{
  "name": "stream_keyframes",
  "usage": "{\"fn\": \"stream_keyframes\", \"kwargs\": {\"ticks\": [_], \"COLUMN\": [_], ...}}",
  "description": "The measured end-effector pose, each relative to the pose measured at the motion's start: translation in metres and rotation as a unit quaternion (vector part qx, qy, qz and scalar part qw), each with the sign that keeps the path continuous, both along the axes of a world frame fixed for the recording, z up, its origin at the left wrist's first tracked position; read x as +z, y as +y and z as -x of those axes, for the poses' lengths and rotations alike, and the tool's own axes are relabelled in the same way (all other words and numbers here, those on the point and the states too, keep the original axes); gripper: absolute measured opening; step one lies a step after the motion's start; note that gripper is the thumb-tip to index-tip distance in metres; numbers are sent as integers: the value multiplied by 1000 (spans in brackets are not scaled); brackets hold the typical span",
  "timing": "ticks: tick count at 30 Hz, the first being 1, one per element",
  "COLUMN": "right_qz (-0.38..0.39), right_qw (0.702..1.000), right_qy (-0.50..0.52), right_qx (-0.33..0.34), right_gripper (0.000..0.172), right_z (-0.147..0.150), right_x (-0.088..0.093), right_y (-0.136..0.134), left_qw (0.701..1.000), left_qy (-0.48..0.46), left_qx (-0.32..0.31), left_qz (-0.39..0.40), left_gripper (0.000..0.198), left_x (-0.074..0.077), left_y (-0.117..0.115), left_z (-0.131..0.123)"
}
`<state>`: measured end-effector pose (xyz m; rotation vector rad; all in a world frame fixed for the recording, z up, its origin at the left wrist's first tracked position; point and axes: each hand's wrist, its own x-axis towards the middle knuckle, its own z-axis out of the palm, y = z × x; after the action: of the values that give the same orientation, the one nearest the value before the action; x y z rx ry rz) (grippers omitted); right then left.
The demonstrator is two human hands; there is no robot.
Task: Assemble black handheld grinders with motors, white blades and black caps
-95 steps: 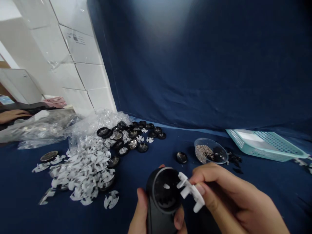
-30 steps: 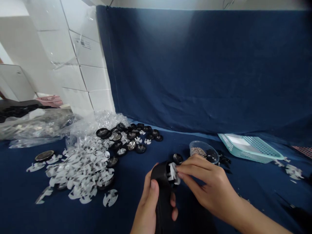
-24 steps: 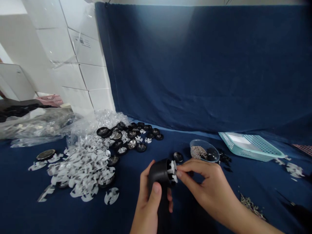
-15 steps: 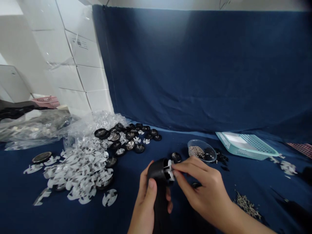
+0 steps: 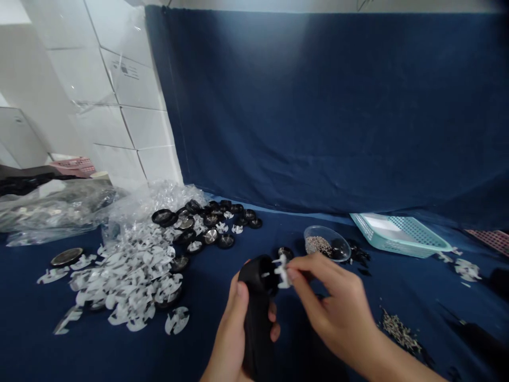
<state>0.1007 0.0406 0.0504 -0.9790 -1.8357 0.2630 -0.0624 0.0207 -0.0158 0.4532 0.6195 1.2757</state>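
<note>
My left hand is wrapped round a black plastic housing that looks like a handle with a round open head. The head's opening faces right, towards my other hand. Between thumb and forefinger, my right hand pinches a small white plastic clip piece just outside that opening. A narrow gap seems to separate the clip from the housing. Many similar white pieces lie heaped on the left of the blue cloth, with round black caps behind and among them.
A clear bowl of small screws stands beyond my right hand, with a turquoise basket behind it to the right. Loose screws lie in a pile at the right, near a dark screwdriver. Stacked white boxes rise at the back left.
My right hand has drawn the white clip piece to the right, from inside the head's opening to just outside it. My left hand keeps its hold on the housing.
</note>
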Motion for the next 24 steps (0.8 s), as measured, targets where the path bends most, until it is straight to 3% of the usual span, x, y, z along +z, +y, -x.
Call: {"fn": "stream_keyframes", "kwargs": {"ticks": [3, 6, 9, 11, 13, 16, 19, 24], "right_qz": [14, 74, 69, 54, 36, -13, -78, -29], "right_qw": [997, 978, 954, 947, 958, 987, 992, 994], "right_qy": [-64, -192, -259, -270, -242, -136, -38, -42], "right_qx": [-43, 41, 134, 168, 152, 84, 88, 100], "right_gripper": [11, 20, 21, 18, 17, 23, 19, 16], "right_z": [-16, -10, 13, 24, 27, 27, 36, 55], "right_x": [-2, -29, -61, -68, -58, -26, 0, 3], "right_y": [7, 27, 47, 52, 50, 34, 16, 10], "left_qw": [998, 995, 991, 987, 984, 986, 992, 994], "left_qy": [-39, -67, -86, -95, -106, -109, -97, -68], "left_qx": [-45, -52, -41, -28, -19, -5, 16, 42], "left_qz": [0, -46, -98, -124, -140, -128, -79, -71], "left_gripper": [44, 51, 53, 50, 49, 56, 69, 72], "left_x": [-3, 0, 5, 5, 4, -1, -3, 3], "left_y": [8, 13, 14, 13, 13, 11, 7, 2], "left_z": [10, 21, 26, 26, 25, 24, 23, 22]}}
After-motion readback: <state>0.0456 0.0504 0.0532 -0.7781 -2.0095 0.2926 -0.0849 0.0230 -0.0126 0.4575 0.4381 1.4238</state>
